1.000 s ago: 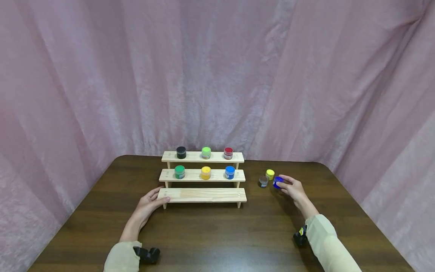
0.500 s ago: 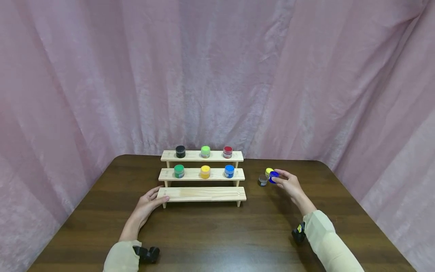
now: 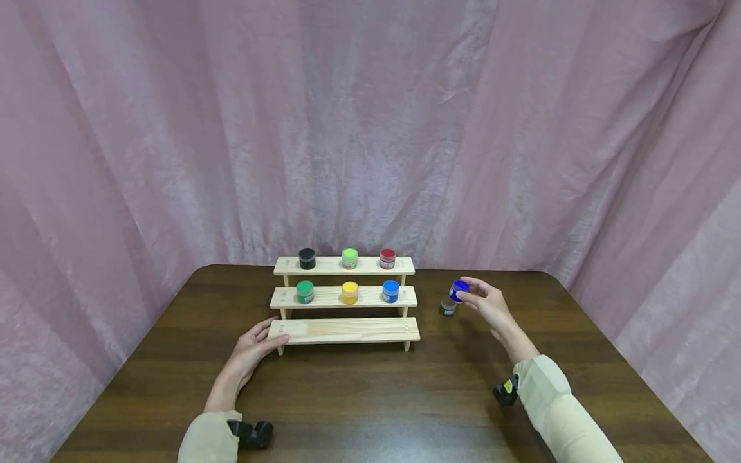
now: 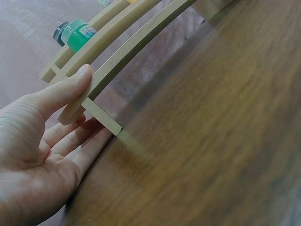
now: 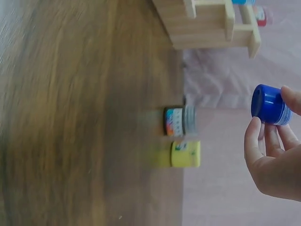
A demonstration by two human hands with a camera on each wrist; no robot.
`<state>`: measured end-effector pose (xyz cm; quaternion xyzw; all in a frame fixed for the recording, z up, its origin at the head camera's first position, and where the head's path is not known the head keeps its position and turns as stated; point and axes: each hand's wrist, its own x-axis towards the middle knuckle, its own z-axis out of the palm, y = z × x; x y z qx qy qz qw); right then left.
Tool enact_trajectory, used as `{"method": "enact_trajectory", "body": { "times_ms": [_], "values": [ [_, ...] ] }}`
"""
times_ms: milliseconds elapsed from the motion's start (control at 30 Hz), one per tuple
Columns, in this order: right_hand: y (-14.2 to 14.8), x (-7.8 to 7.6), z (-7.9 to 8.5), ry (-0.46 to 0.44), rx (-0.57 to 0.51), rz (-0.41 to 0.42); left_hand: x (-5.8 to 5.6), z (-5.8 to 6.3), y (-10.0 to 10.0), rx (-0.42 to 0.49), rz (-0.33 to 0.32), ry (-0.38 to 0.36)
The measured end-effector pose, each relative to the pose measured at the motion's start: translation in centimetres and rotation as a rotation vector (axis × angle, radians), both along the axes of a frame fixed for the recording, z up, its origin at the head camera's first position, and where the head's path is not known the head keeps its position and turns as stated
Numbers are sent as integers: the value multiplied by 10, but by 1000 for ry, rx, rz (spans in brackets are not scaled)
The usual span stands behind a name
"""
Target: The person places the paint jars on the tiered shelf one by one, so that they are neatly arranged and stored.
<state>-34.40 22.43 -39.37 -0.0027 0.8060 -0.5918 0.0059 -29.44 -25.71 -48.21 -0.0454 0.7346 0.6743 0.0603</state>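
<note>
My right hand [image 3: 491, 307] pinches a dark blue paint jar [image 3: 459, 290] between thumb and fingers. In the right wrist view the blue jar [image 5: 269, 104] is raised off the table. Below it on the table stand a paint jar with a dark lower end [image 5: 176, 121] and a yellow paint jar [image 5: 186, 154]; the yellow one is hidden in the head view. My left hand [image 3: 247, 352] grips the left end of the lowest shelf of a three-tier wooden stand [image 3: 347, 330]. Its thumb [image 4: 75, 87] lies over the board and its fingers reach underneath.
The middle shelf bears a green jar [image 3: 305, 291], an orange-yellow jar [image 3: 350, 292] and a light blue jar [image 3: 390, 291]. On the top shelf are black [image 3: 307, 258], light green [image 3: 350, 258] and red [image 3: 387, 258] jars. A pink curtain [image 3: 370, 128] hangs behind the brown table [image 3: 370, 399].
My right hand has lifted the dark blue jar and carried it left and away from me, over the yellow jar. The left hand keeps its hold on the stand.
</note>
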Motion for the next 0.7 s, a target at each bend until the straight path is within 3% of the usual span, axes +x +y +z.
{"method": "enact_trajectory", "body": {
  "times_ms": [400,700],
  "values": [
    [-24,5,12,24,-68,47,-1,-2,3,17,9,5],
    [-40,4,17,45,-26,76,1,-2,1,15,16,9]
  ]
}}
